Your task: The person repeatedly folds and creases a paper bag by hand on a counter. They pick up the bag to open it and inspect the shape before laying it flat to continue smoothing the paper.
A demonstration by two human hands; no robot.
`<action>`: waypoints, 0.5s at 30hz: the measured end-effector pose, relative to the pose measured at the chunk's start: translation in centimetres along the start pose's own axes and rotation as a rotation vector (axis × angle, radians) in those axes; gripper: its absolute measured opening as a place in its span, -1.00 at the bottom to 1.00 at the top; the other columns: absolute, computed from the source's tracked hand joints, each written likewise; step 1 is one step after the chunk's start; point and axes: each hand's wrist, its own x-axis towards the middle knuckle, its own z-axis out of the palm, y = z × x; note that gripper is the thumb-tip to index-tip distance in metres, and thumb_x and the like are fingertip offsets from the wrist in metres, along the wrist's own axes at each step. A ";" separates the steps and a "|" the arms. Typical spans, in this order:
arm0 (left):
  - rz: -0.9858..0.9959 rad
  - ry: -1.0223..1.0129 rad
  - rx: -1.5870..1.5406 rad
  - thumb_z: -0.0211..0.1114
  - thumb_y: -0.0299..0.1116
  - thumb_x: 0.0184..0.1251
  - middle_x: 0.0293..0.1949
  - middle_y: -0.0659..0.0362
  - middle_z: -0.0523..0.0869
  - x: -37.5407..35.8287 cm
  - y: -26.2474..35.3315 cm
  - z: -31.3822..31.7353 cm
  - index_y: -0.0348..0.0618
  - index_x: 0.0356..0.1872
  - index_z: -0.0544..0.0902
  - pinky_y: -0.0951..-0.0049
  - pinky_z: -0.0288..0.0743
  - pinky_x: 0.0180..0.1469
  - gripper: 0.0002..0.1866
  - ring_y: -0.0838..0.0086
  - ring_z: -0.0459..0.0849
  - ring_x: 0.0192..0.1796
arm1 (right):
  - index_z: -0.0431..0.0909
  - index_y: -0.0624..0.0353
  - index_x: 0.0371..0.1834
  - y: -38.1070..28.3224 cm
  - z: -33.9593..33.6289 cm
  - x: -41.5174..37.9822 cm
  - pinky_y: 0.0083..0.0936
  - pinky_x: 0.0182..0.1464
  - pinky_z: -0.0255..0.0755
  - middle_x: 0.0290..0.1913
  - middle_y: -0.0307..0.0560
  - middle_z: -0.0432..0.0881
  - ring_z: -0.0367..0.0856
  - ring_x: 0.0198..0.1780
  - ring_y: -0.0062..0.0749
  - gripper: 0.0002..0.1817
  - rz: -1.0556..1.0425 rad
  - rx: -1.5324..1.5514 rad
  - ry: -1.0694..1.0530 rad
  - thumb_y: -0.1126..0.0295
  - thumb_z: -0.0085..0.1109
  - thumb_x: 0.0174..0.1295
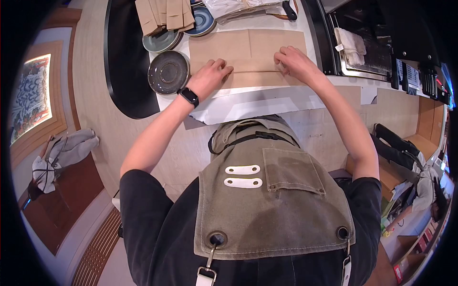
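Observation:
A sheet of brown paper (217,44) lies flat on the white counter, with a vertical crease in its upper half and a raised horizontal fold across its lower part. My left hand (210,77), with a black watch on the wrist, has its fingers curled at the left end of that fold. At the right end, my right hand (295,63) has its fingers bent and pinched on the paper. The fingertips of both hands are partly hidden. Left of the sheet, close to my left wrist, sits a dark speckled plate (168,72).
Behind the dark plate are a stack of green plates (161,43), blue plates (202,21) and folded brown paper pieces (164,13). A clear plastic bag (234,9) and a black handle (289,9) lie at the back. A white towel (350,40) hangs at right. Two people are nearby.

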 end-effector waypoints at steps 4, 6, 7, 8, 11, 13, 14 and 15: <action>-0.063 0.169 -0.032 0.27 -0.41 0.55 0.37 -0.08 0.57 -1.5 1.4 2.9 -0.24 0.40 0.59 0.04 0.52 0.45 -0.55 -0.05 0.56 0.37 | 0.64 0.09 -0.04 -1.3 0.8 -1.3 -0.18 0.24 0.55 -0.08 -0.10 0.64 0.64 0.12 -0.06 -0.75 0.042 0.087 0.026 0.53 0.32 0.21; -0.107 0.255 -0.078 0.27 -0.32 0.62 0.46 -0.19 0.50 -2.0 2.6 4.2 -0.32 0.43 0.56 -0.05 0.40 0.53 -0.52 -0.16 0.46 0.44 | 0.66 0.09 0.04 -2.2 0.9 -1.9 -0.21 0.28 0.55 -0.02 -0.10 0.64 0.64 0.18 -0.09 -0.73 0.064 0.086 0.050 0.52 0.22 0.28; -0.130 0.290 -0.084 0.27 -0.29 0.63 0.48 -0.21 0.48 -2.2 3.1 4.5 -0.33 0.45 0.54 -0.06 0.37 0.54 -0.50 -0.18 0.44 0.46 | 0.67 0.09 0.10 -2.4 1.2 -2.3 -0.20 0.30 0.54 0.03 -0.09 0.64 0.63 0.21 -0.09 -0.69 0.069 0.068 0.062 0.52 0.19 0.31; -0.153 0.323 -0.092 0.27 -0.26 0.64 0.51 -0.22 0.46 -2.4 3.5 4.9 -0.33 0.47 0.53 -0.07 0.35 0.56 -0.48 -0.19 0.41 0.49 | 0.68 0.09 0.17 -2.7 1.5 -2.9 -0.20 0.33 0.53 0.08 -0.09 0.65 0.62 0.25 -0.10 -0.65 0.075 0.049 0.072 0.53 0.16 0.33; -0.217 0.368 -0.100 0.26 -0.19 0.67 0.58 -0.24 0.39 -2.4 4.1 6.2 -0.34 0.52 0.49 -0.11 0.27 0.62 -0.42 -0.23 0.33 0.57 | 0.63 0.09 0.38 -3.5 2.9 -4.5 -0.16 0.43 0.46 0.28 -0.04 0.62 0.58 0.38 -0.09 -0.47 0.076 -0.049 0.181 0.50 0.19 0.29; -0.248 0.387 -0.084 0.25 -0.14 0.68 0.61 -0.25 0.37 -2.4 4.4 6.9 -0.34 0.55 0.47 -0.12 0.21 0.66 -0.39 -0.23 0.29 0.62 | 0.57 0.09 0.48 -4.0 4.1 -5.1 -0.13 0.52 0.40 0.44 0.01 0.55 0.50 0.49 -0.06 -0.45 0.137 -0.042 0.193 0.42 0.19 0.39; -0.256 0.399 -0.067 0.25 -0.12 0.68 0.61 -0.26 0.36 -2.4 4.6 7.3 -0.34 0.55 0.47 -0.12 0.19 0.68 -0.38 -0.22 0.28 0.63 | 0.54 0.09 0.53 -4.2 4.7 -5.4 -0.11 0.56 0.36 0.52 0.04 0.52 0.47 0.54 -0.04 -0.43 0.166 -0.039 0.199 0.38 0.18 0.44; -0.266 0.413 -0.050 0.25 -0.09 0.68 0.62 -0.26 0.36 -2.3 4.7 7.5 -0.34 0.56 0.46 -0.12 0.17 0.70 -0.36 -0.21 0.27 0.65 | 0.47 0.07 0.60 -4.6 5.3 -5.7 -0.09 0.61 0.29 0.59 0.04 0.44 0.39 0.60 -0.02 -0.41 0.193 -0.046 0.210 0.31 0.17 0.49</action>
